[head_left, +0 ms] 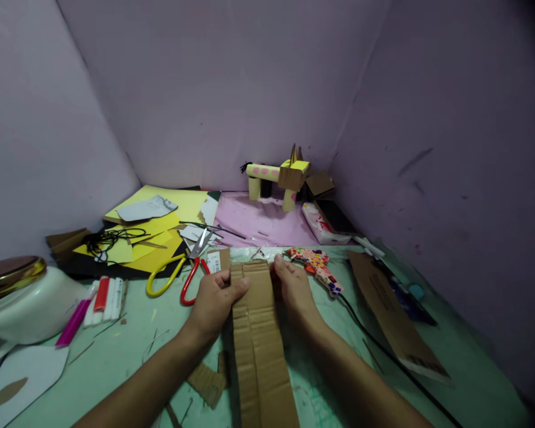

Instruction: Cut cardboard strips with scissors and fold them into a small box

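A long strip of brown corrugated cardboard [258, 333] lies lengthwise on the green table [116, 356] in front of me. My left hand [214, 300] grips its left edge near the far end, thumb pressed on top. My right hand [294, 291] holds the right edge at the same height, fingers curled around it. Both hands are closed on the strip.
Scissors with yellow and red handles [178, 273] lie just left of my left hand. A patterned glue gun [316, 267] with a black cord lies to the right. Markers [98, 300], yellow paper [160, 229], a cardboard animal model [279, 178] and a flat cardboard piece [392, 315] surround the area.
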`<action>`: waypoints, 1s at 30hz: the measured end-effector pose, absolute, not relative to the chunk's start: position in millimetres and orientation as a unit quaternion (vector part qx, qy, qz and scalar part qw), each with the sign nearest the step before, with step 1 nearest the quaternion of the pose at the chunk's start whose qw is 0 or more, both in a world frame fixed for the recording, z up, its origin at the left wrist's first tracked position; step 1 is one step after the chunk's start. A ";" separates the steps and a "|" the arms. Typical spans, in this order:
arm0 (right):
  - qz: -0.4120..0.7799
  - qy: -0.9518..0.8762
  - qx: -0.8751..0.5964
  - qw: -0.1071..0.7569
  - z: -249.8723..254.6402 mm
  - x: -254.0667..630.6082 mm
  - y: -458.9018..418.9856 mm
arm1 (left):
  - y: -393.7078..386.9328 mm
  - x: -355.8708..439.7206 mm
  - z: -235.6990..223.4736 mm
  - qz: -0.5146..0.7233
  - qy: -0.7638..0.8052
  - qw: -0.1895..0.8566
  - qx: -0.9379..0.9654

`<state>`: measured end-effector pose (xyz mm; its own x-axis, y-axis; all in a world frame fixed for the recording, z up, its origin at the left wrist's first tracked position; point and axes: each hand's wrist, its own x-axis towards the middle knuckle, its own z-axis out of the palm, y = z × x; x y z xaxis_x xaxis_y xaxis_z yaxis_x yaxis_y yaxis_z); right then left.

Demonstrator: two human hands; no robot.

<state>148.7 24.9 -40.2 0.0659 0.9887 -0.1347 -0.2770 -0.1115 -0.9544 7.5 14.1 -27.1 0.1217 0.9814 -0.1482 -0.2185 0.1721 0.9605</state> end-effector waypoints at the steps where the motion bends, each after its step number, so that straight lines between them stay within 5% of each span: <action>1: 0.583 -0.369 -0.477 0.545 -39.6 149.1 24.4 | 15.8 6.8 -29.3 0.492 0.451 0.618 0.416; 18: 0.715 -0.393 -0.433 0.382 -38.2 152.3 11.6 | 32.7 -6.5 -26.7 0.564 0.448 0.595 0.356; 30: 0.696 -0.357 -0.439 0.442 -41.0 156.6 13.0 | 28.2 -5.4 -25.5 0.526 0.447 0.619 0.375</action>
